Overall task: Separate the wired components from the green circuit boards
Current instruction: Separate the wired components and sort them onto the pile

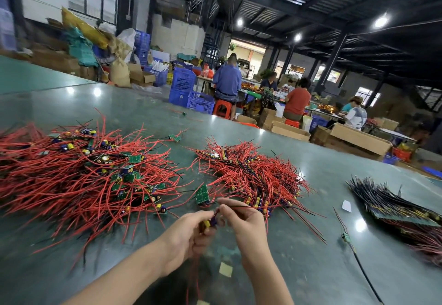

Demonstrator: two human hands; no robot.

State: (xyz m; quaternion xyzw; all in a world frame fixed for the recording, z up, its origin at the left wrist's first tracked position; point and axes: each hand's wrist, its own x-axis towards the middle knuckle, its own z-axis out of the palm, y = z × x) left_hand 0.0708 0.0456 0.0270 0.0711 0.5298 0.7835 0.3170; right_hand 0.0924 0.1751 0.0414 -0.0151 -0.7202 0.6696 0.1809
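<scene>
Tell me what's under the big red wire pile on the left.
The green table shows around the left pile. Green boards poke through; anything beneath is covered.

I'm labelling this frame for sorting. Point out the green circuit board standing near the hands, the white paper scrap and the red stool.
green circuit board (202, 194), head view, middle of its face
white paper scrap (346, 206), head view, its centre
red stool (222, 108), head view, its seat

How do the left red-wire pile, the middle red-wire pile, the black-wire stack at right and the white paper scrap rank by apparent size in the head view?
1. Left red-wire pile
2. Middle red-wire pile; black-wire stack is cut off by the frame edge, so their order is unsure
3. White paper scrap
</scene>
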